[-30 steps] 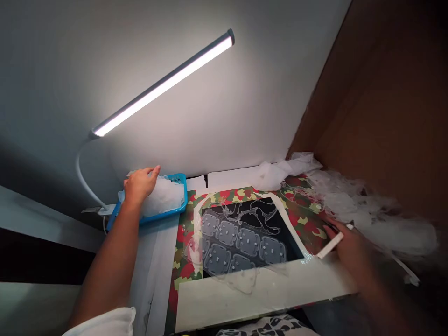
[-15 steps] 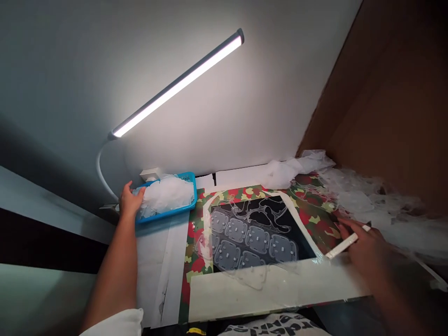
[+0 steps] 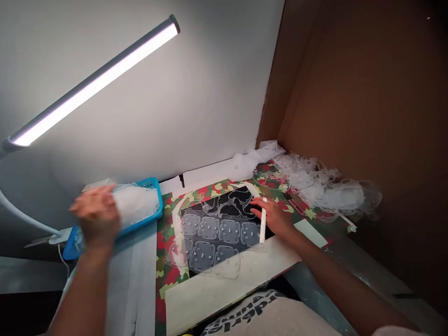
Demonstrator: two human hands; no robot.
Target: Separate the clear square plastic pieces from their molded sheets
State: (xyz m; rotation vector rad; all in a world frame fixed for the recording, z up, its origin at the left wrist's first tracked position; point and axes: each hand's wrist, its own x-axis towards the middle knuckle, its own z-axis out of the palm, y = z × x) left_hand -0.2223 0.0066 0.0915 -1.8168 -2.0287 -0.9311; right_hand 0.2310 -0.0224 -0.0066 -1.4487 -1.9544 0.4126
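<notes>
My left hand (image 3: 96, 212) is raised over the left part of a blue plastic basket (image 3: 140, 225). Motion smears its fingers, so I cannot make out whether they hold anything. Thin white, translucent pieces (image 3: 135, 204) lie heaped in the basket. In my right hand (image 3: 278, 219) is a slim white stick (image 3: 263, 223), held between thumb and fingers over the right edge of a dark panel. On that panel lies a clear plastic sheet of several rounded-square moulded pieces (image 3: 203, 256). Loose clear trimmings (image 3: 224, 205) curl along the panel's far side.
A heap of clear plastic scraps (image 3: 311, 179) lies at the right, against a brown cardboard wall (image 3: 350, 93). Crumpled white film (image 3: 245, 163) sits at the back. A lit tube lamp (image 3: 98, 84) hangs at upper left. A camouflage-patterned cover (image 3: 164, 266) lies under the panel.
My right hand has moved left with the white stick, from beside the panel to over its right edge. My left hand has lifted from the basket's contents. The view has turned right.
</notes>
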